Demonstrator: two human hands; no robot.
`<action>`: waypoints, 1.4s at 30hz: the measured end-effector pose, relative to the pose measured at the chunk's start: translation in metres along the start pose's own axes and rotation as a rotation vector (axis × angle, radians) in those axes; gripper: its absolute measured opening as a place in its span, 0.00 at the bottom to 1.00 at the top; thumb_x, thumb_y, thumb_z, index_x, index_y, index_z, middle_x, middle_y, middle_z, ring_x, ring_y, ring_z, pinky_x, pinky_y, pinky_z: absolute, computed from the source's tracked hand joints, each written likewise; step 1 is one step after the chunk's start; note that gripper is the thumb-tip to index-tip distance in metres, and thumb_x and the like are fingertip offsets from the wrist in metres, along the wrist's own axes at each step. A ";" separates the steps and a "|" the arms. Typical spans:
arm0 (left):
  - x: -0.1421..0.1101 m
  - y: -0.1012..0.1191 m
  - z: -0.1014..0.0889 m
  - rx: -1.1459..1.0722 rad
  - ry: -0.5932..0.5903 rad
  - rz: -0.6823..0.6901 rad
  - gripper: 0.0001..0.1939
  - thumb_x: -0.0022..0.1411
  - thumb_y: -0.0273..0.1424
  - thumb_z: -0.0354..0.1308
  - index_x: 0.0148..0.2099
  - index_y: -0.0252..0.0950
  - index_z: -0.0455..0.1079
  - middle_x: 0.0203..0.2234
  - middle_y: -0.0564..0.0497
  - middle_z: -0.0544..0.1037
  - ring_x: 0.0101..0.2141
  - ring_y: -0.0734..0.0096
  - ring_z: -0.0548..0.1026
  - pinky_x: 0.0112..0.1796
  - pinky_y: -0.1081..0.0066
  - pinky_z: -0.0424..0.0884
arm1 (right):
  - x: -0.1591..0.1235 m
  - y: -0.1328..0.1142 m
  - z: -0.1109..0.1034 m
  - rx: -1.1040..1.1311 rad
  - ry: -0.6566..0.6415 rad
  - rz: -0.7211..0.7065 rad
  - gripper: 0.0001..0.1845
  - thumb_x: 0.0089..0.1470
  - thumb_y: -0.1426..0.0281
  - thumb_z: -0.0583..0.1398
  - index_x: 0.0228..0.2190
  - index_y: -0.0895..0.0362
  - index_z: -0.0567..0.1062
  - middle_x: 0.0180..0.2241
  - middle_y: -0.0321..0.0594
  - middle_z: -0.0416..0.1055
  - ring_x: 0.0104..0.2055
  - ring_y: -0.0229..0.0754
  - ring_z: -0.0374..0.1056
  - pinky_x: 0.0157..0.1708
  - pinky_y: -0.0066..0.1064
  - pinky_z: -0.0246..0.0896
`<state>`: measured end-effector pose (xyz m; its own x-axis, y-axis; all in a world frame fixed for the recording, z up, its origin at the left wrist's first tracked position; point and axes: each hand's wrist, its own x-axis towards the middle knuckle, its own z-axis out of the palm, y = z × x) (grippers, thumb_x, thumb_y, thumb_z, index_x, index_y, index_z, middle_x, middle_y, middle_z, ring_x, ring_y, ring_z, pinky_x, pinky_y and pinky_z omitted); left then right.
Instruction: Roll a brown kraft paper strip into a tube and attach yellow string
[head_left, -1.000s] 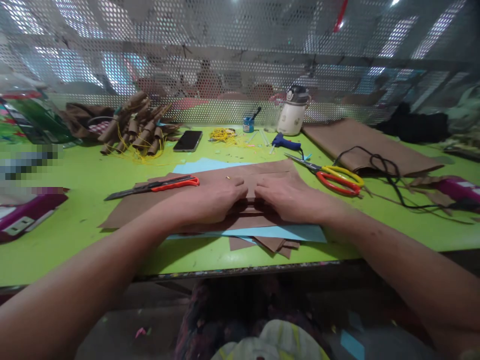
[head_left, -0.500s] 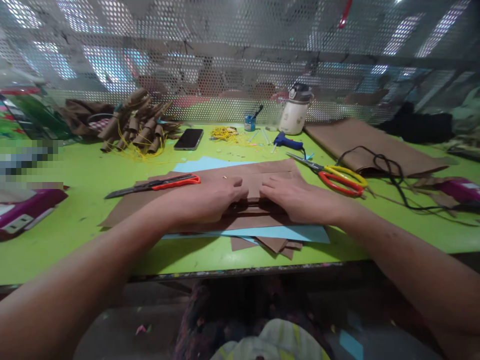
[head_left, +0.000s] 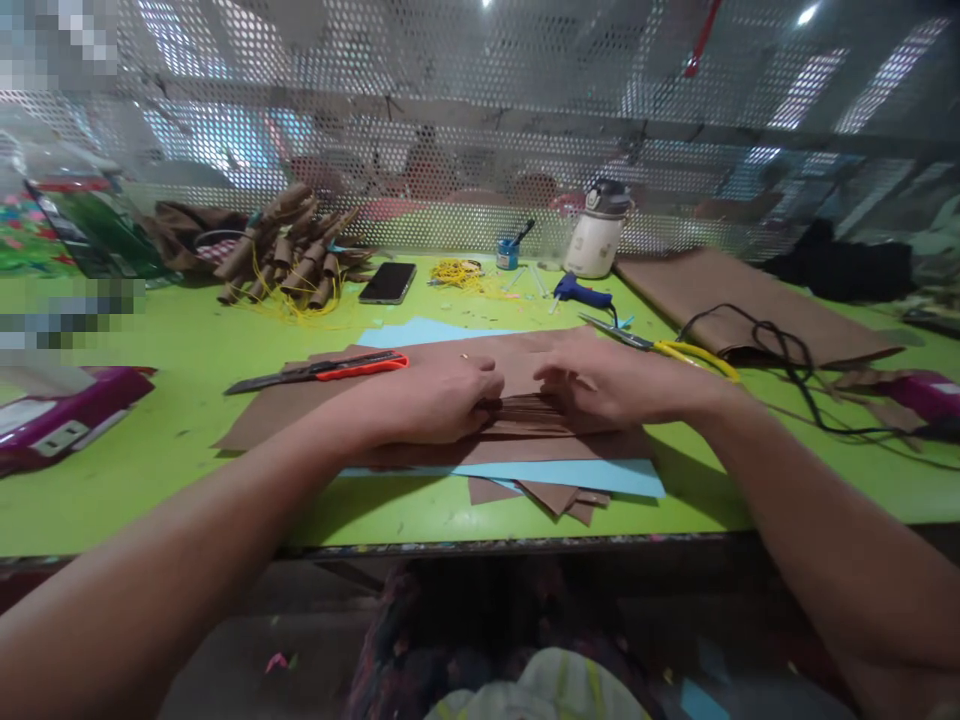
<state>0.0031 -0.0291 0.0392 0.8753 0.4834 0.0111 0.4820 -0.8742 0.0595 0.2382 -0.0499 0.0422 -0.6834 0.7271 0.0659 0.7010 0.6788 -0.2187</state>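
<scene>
A: What has shifted since half a second ago?
B: The right hand has loosened and lifted a little off the layered brown paper, baring more of its stacked near edge. The left hand stays down on it.
A: Where's that paper, exactly?
B: In front of the person, between the hands, on a wider brown sheet.
A: And the fingers?
B: On the right they're loosely bent and parted, with nothing visible between them. The left ones curl in at the edge; I can't tell whether they pinch it, as the tips are hidden.
A: What could go wrong?
B: The layers might fan out of line if the left hand eases while the right is slack. And a tug on the sheet could shift the utility knife lying left of the layers.
A: Anything further out?
B: Light blue paper pokes out beneath them. Scissors lie to their right, partly behind the forearm, so an elbow swing could knock those.
</scene>
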 end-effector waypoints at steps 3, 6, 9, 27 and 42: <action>0.001 -0.002 0.000 -0.064 0.041 -0.049 0.09 0.59 0.30 0.49 0.32 0.36 0.69 0.28 0.50 0.72 0.26 0.72 0.67 0.27 0.73 0.59 | 0.000 -0.001 -0.005 0.094 0.091 -0.041 0.15 0.53 0.72 0.55 0.44 0.59 0.72 0.41 0.44 0.73 0.41 0.42 0.67 0.42 0.33 0.60; -0.001 -0.007 -0.002 -0.186 0.073 -0.145 0.09 0.59 0.33 0.50 0.32 0.36 0.69 0.23 0.52 0.72 0.23 0.73 0.65 0.24 0.73 0.56 | 0.001 -0.002 -0.002 0.140 0.131 -0.020 0.21 0.53 0.64 0.58 0.48 0.59 0.71 0.45 0.48 0.72 0.44 0.45 0.67 0.45 0.38 0.62; -0.001 -0.012 -0.006 -0.342 0.111 -0.221 0.10 0.58 0.35 0.51 0.31 0.35 0.69 0.21 0.54 0.71 0.22 0.75 0.64 0.23 0.75 0.55 | 0.002 0.000 0.002 0.309 0.175 0.011 0.27 0.52 0.63 0.60 0.53 0.56 0.66 0.50 0.48 0.68 0.51 0.47 0.64 0.49 0.41 0.60; -0.003 0.010 -0.017 -1.257 0.092 -0.148 0.07 0.61 0.32 0.54 0.36 0.32 0.65 0.29 0.45 0.79 0.29 0.71 0.74 0.32 0.69 0.68 | 0.012 -0.009 0.008 0.929 0.604 0.006 0.09 0.47 0.67 0.65 0.30 0.58 0.74 0.27 0.37 0.68 0.27 0.36 0.66 0.31 0.32 0.64; 0.014 0.021 0.008 -1.298 0.104 -0.269 0.16 0.58 0.43 0.56 0.35 0.33 0.67 0.21 0.52 0.72 0.23 0.75 0.71 0.26 0.73 0.68 | 0.015 -0.013 0.014 0.840 0.526 0.185 0.09 0.48 0.69 0.62 0.32 0.61 0.74 0.24 0.36 0.69 0.25 0.34 0.64 0.27 0.28 0.60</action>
<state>0.0258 -0.0406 0.0322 0.7244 0.6849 -0.0787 0.2013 -0.1010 0.9743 0.2159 -0.0495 0.0327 -0.2590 0.9047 0.3384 0.2780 0.4053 -0.8709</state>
